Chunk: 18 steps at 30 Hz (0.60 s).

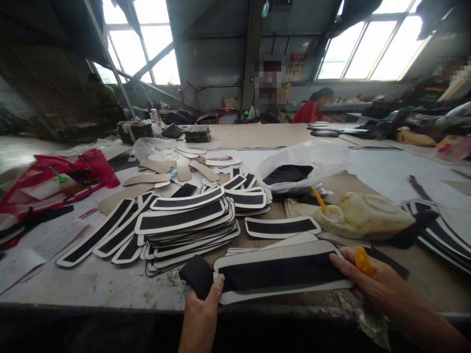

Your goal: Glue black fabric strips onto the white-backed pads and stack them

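Near the table's front edge, a curved white panel with a black strip on its face [279,274] is held up between my two hands. My left hand [201,311] grips its left end, thumb on the face. A black flexible piece [196,275] sticks out beside that thumb and seems to be in the same hand. My right hand [375,282] pinches the panel's right end. An orange-yellow tool end [363,262] shows by its fingers; the rest of it is hidden. Just behind lie a stack of similar panels [182,220] and a single panel [282,227].
A stained yellowish jug [371,213] with a yellow nozzle [319,200] lies behind my right hand. A clear plastic bag [305,159] holds black pieces. More panels [447,230] lie at right, a red bag [59,181] at left. Other people work across the table.
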Tool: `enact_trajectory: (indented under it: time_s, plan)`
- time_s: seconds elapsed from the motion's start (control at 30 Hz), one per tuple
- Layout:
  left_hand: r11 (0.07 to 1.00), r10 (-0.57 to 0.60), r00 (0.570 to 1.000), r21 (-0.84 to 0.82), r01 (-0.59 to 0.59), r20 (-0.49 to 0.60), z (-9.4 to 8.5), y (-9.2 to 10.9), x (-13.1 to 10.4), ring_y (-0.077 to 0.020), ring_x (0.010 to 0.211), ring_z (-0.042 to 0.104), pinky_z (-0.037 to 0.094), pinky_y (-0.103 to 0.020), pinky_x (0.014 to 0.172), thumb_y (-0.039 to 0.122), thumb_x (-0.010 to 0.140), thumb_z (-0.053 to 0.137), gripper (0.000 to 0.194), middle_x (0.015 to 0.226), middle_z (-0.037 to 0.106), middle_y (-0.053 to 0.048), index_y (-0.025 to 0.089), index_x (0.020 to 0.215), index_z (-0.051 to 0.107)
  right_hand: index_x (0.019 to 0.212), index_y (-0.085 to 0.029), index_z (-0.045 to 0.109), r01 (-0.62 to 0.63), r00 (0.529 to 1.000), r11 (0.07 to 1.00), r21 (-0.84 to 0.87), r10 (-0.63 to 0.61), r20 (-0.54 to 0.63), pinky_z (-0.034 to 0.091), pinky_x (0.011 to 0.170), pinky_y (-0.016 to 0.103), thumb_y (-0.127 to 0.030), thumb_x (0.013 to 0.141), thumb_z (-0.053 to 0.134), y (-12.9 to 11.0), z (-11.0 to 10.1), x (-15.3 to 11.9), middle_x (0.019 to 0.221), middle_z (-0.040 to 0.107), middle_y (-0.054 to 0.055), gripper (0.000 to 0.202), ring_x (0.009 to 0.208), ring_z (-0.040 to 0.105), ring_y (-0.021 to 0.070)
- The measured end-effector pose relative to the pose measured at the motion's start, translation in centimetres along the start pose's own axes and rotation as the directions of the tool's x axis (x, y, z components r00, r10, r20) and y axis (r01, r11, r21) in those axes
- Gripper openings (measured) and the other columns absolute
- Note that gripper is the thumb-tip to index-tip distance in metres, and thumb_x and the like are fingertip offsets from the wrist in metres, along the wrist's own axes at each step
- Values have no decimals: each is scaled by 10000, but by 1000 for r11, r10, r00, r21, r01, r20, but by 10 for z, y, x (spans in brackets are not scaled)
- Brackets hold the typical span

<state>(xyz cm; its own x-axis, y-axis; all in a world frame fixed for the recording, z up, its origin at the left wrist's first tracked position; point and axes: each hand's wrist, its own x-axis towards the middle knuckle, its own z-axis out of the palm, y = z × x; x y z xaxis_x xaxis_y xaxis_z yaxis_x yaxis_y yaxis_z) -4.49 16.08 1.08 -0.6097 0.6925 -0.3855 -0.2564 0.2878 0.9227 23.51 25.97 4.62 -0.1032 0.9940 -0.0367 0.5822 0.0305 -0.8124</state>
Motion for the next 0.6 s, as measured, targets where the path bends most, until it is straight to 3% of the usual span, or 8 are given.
enact_trajectory:
  time_s: [0.07, 0.17, 0.3, 0.43, 0.6]
  plan:
    - [1000, 6, 999, 13, -5, -47, 0, -7, 2, -289, 942, 608, 478, -350, 810, 437, 633, 670, 476, 904, 685, -155, 71, 931, 610, 651, -214, 491, -5, 999, 1000, 7, 5, 52, 362, 428, 217, -560, 749, 519, 4, 1, 1, 516, 397, -53, 360, 444, 376, 105]
    - [997, -76, 994, 26, 78, -75, 3, -5, -1, -330, 949, 595, 503, -390, 713, 444, 646, 649, 477, 951, 665, -177, 81, 951, 595, 676, -215, 492, -8, 996, 1000, -12, 9, 85, 389, 466, 228, -573, 750, 509, 7, 3, 2, 528, 418, -43, 366, 476, 414, 124]
    - [1000, -18, 996, -9, 17, -92, 6, 7, -8, -285, 982, 590, 446, -379, 874, 357, 627, 693, 427, 939, 680, -143, 90, 948, 600, 628, -220, 460, 47, 999, 994, -95, -47, 4, 385, 488, 232, -569, 771, 470, 0, 8, -2, 527, 414, -37, 377, 484, 415, 128]
    - [997, 2, 1000, -77, -1, 17, 4, 6, -7, -268, 948, 610, 445, -383, 894, 302, 613, 709, 390, 935, 694, -118, 93, 930, 619, 623, -217, 469, 80, 996, 986, -145, -85, -27, 386, 512, 236, -561, 779, 452, -2, 10, -3, 559, 427, -27, 379, 519, 430, 135]
    - [995, 16, 990, -101, -1, 140, -3, -2, -3, -269, 996, 592, 420, -409, 936, 377, 647, 697, 508, 990, 679, -129, 91, 1050, 577, 648, -221, 428, -68, 992, 996, -57, 74, 103, 361, 445, 235, -588, 751, 463, 1, 9, 3, 507, 380, -56, 383, 445, 392, 118]
